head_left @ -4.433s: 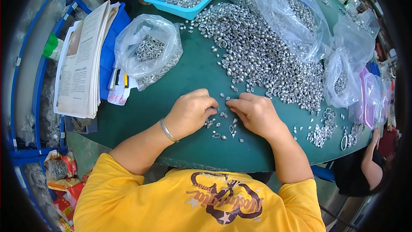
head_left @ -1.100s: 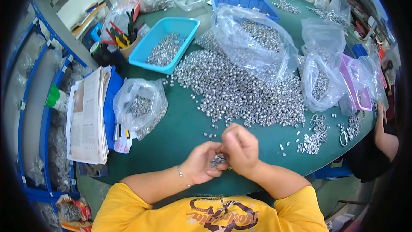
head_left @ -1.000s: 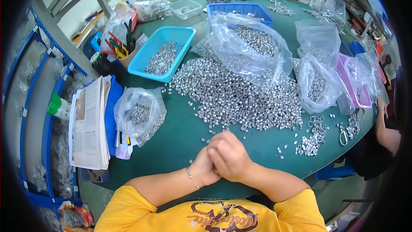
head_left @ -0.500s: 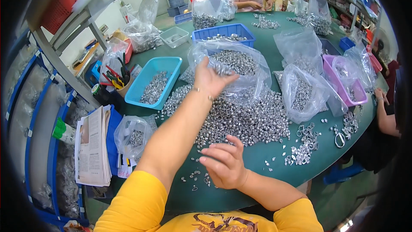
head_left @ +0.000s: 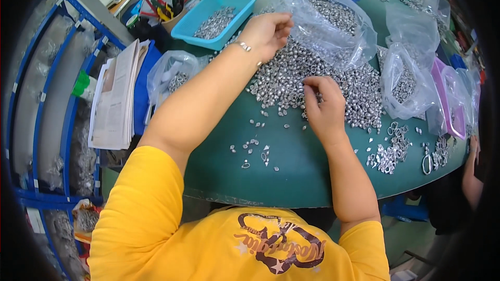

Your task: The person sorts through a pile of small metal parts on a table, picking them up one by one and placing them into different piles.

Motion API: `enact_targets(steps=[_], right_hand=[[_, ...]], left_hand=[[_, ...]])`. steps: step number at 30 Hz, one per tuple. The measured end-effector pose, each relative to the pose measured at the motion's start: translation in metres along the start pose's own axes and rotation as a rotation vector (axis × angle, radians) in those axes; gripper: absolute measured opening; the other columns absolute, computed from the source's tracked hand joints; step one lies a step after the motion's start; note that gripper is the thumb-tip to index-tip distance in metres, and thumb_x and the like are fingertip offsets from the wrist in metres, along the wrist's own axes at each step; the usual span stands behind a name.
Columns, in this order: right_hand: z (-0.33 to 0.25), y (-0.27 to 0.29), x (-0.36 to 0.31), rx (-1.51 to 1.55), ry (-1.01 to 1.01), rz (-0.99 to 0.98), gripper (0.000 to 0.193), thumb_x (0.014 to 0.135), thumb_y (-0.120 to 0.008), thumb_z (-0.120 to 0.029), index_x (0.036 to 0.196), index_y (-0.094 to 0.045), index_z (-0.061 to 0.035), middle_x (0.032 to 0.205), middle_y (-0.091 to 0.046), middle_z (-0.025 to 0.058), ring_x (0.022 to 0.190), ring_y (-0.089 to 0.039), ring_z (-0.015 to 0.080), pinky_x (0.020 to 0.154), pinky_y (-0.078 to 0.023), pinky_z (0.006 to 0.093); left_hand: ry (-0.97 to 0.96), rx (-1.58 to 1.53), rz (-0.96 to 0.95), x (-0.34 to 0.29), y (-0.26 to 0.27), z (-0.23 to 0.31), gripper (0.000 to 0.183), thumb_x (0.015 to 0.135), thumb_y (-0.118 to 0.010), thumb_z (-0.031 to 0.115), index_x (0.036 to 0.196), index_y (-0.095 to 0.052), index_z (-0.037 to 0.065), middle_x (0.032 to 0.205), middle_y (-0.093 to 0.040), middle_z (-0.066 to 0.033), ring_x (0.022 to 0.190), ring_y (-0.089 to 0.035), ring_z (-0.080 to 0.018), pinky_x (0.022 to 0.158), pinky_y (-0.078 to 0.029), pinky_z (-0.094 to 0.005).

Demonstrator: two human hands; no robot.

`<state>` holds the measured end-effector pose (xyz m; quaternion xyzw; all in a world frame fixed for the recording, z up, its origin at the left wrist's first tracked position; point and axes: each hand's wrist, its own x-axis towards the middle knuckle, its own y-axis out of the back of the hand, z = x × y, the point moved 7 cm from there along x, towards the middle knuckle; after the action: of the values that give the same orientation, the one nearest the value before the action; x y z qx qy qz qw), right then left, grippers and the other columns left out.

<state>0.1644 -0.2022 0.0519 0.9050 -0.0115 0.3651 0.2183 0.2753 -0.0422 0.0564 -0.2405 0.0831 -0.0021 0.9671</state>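
A broad heap of small silver metal pieces [head_left: 344, 86] lies on the green table [head_left: 224, 171]. My left hand [head_left: 266, 35] is above the heap's left side, beside a clear plastic bag [head_left: 359, 49] full of similar pieces. Its fingers are loosely bent and apart, with nothing visible in them. At the heap's near edge, my right hand [head_left: 326, 108] is bent down with thumb and forefinger close together on the pieces. What lies between those fingertips is too small to make out. A few loose pieces [head_left: 251, 144] are scattered nearer to me.
A turquoise tray [head_left: 179, 30] of metal bits stands at the back left, near a tool holder [head_left: 174, 18]. Newspapers [head_left: 117, 96] and a small bag [head_left: 164, 73] are at left. Rightward are another bag [head_left: 409, 106], a purple tray [head_left: 458, 127], ring-like pieces [head_left: 388, 158] and another person's arm [head_left: 472, 177].
My left hand has come away from the bag's opening. My right hand has moved from in front of the heap onto its near edge. The view has tipped down toward me.
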Motion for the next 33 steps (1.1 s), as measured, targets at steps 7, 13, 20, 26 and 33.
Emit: enact_targets(steps=[7,13,20,26,33], right_hand=[[-0.003,-0.031,-0.019,-0.117,-0.045,-0.539,0.003,0.072,-0.062,-0.006,0.074,-0.064,-0.0052,0.074,-0.06,0.0082,0.077,-0.058,0.0285,0.069,-0.044,0.0404],[-0.012,-0.036,-0.026,-0.204,0.007,-0.701,0.006,0.072,-0.063,-0.005,0.075,-0.067,-0.008,0.075,-0.06,0.0065,0.08,-0.057,0.0264,0.071,-0.042,0.0391],[-0.016,-0.045,-0.034,-0.192,0.054,-0.709,0.006,0.073,-0.062,-0.002,0.076,-0.065,-0.0052,0.075,-0.059,0.0097,0.074,-0.058,0.0269,0.066,-0.046,0.0362],[0.0,-0.061,-0.053,0.818,-0.877,-0.799,0.007,0.084,-0.058,-0.002,0.089,-0.061,0.001,0.078,-0.062,0.0074,0.067,-0.058,0.0117,0.059,-0.048,0.0239],[-0.005,-0.07,-0.059,1.335,-1.038,-0.713,0.012,0.082,-0.053,0.005,0.093,-0.056,0.0025,0.084,-0.062,0.0117,0.069,-0.06,0.0151,0.059,-0.051,0.0245]], left_hand=[[-0.264,1.052,-0.152,-0.124,0.047,-0.016,0.007,0.076,-0.066,0.003,0.083,-0.064,0.003,0.078,-0.059,-0.0015,0.069,-0.056,-0.011,0.063,-0.045,-0.0251],[-0.517,1.385,-0.071,-0.171,0.061,-0.041,0.009,0.073,-0.066,0.001,0.082,-0.066,0.004,0.08,-0.057,-0.0083,0.073,-0.058,-0.0247,0.066,-0.047,-0.0309],[-0.348,1.053,-0.08,-0.161,0.071,-0.053,0.011,0.078,-0.063,0.002,0.089,-0.064,0.001,0.083,-0.061,-0.0081,0.073,-0.061,-0.0199,0.066,-0.049,-0.0278],[0.215,0.1,-0.068,-0.169,0.08,-0.08,0.013,0.084,-0.061,0.004,0.095,-0.061,-0.004,0.088,-0.064,-0.0107,0.076,-0.063,-0.0158,0.069,-0.053,-0.0259],[0.241,-0.251,-0.133,-0.17,0.078,-0.076,0.01,0.082,-0.06,0.003,0.09,-0.059,-0.003,0.083,-0.063,-0.0103,0.074,-0.064,-0.0169,0.066,-0.054,-0.0275]])
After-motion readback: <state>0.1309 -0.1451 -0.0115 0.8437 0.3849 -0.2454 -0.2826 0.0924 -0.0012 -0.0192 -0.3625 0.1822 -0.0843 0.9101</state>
